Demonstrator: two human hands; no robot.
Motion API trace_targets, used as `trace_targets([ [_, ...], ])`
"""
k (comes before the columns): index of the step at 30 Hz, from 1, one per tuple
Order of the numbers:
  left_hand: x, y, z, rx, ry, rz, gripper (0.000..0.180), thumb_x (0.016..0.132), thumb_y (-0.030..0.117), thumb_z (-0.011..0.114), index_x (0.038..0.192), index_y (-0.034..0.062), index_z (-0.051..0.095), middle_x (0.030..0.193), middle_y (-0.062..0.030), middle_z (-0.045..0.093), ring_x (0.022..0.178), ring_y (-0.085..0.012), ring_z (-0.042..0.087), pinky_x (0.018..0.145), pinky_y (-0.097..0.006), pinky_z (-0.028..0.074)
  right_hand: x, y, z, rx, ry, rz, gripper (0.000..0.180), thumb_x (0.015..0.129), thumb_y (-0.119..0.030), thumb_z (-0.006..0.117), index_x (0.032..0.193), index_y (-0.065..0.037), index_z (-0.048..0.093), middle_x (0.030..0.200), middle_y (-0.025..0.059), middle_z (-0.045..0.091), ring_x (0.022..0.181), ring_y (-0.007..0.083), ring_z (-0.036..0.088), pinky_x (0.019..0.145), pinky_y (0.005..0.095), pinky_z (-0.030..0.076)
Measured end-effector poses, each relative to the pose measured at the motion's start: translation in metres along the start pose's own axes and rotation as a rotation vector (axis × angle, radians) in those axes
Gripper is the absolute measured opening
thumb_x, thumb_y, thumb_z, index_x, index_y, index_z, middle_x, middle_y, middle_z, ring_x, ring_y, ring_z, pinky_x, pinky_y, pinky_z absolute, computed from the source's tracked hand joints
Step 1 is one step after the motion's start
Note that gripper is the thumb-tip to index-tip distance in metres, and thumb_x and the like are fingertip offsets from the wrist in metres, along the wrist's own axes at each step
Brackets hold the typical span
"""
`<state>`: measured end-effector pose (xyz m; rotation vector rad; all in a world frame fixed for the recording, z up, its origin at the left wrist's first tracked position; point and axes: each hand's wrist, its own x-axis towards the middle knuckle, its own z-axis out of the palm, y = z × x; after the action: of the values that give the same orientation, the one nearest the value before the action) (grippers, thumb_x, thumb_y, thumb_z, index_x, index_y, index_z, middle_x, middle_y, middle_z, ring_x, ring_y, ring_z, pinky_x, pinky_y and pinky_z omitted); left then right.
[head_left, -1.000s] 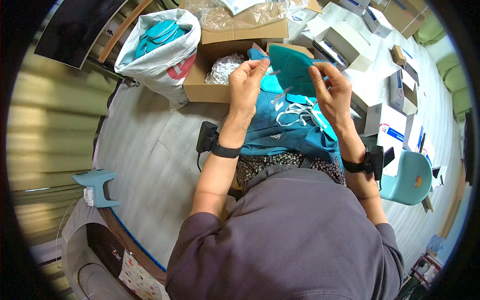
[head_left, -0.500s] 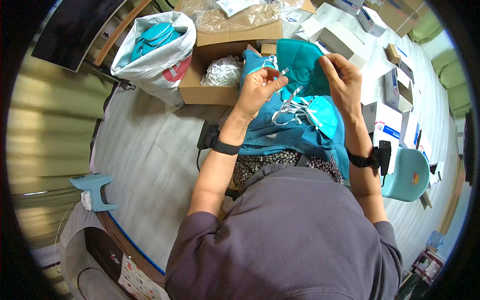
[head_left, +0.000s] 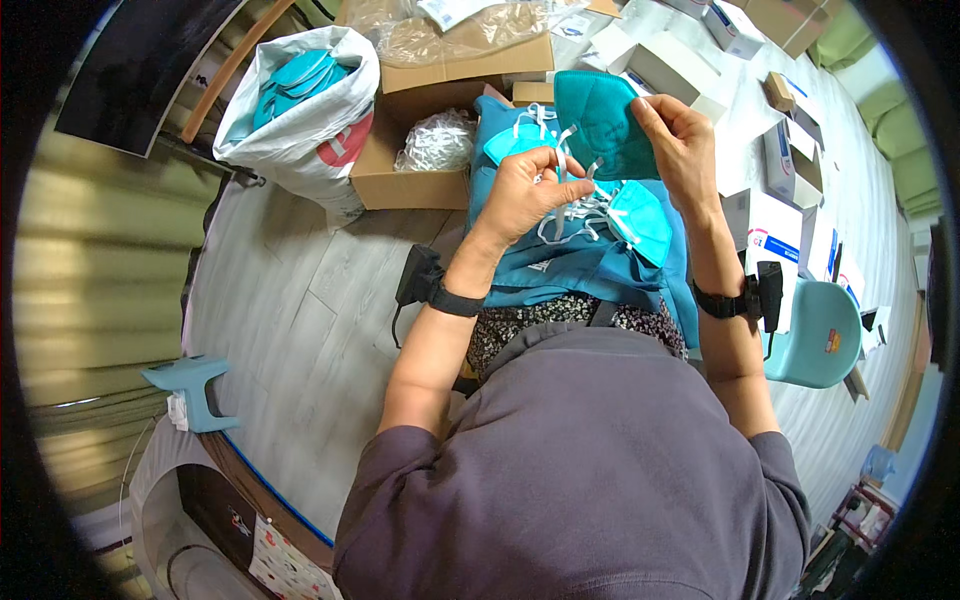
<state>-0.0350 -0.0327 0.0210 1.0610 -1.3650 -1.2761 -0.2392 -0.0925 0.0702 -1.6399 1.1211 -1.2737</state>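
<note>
A flat teal face mask [head_left: 603,122] is held up above my lap by its right edge, pinched between the thumb and fingers of my right hand [head_left: 682,145]. Just left of it, my left hand [head_left: 532,192] has its thumb and fingers together on a thin white strap [head_left: 561,162] beside the mask's lower left side. Below, a brighter teal mask [head_left: 640,222] with tangled white straps lies on a blue cloth [head_left: 515,272] over my lap. Another teal mask [head_left: 508,143] sits behind my left hand, partly covered by it.
An open cardboard box [head_left: 375,182] holds a bundle of white straps [head_left: 437,142]. Left of it stands a white sack [head_left: 290,160] filled with teal mask pieces [head_left: 300,85]. Several white cartons [head_left: 770,235] lie to the right, near a light teal stool [head_left: 818,340]. A blue-grey stool [head_left: 195,385] is at the left.
My left hand has moved slightly down and right, along the lower left side of the held mask. The right hand still grips the mask, which has shifted slightly upward.
</note>
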Motion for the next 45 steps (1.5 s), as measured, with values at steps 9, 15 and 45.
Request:
trace_targets([
  [9,0.003,-0.02,0.013,-0.181,0.144,0.072,0.009,0.082,0.002,0.069,0.085,0.0014,0.061,0.058,0.0091,0.043,0.054,0.0008,0.036,0.048,-0.02,0.03,0.002,0.009,-0.001,0.058,0.004,0.033,0.028,0.096,-0.023,0.065,0.094,0.004,0.071,0.072,-0.0044,0.059,0.065,0.0028,0.048,0.055,0.0206,0.036],
  [15,-0.002,-0.019,-0.001,0.272,0.215,-0.034,0.005,0.087,0.005,0.063,0.083,0.0031,0.064,0.068,0.005,0.057,0.059,-0.0012,0.045,0.052,-0.021,0.035,0.005,0.014,-0.011,0.177,0.062,0.082,0.025,0.095,-0.021,0.066,0.093,0.003,0.071,0.074,-0.0053,0.06,0.066,0.0019,0.047,0.057,0.0195,0.035],
  [45,-0.022,0.017,-0.04,-0.952,-0.005,0.022,0.007,0.09,0.007,0.063,0.094,0.0021,0.064,0.059,0.0076,0.04,0.045,-0.0016,0.025,0.042,-0.019,0.02,-0.026,0.079,-0.071,0.18,0.167,0.331,0.022,0.097,-0.021,0.063,0.089,-0.001,0.068,0.073,-0.0064,0.058,0.061,0.0023,0.046,0.055,0.0201,0.034],
])
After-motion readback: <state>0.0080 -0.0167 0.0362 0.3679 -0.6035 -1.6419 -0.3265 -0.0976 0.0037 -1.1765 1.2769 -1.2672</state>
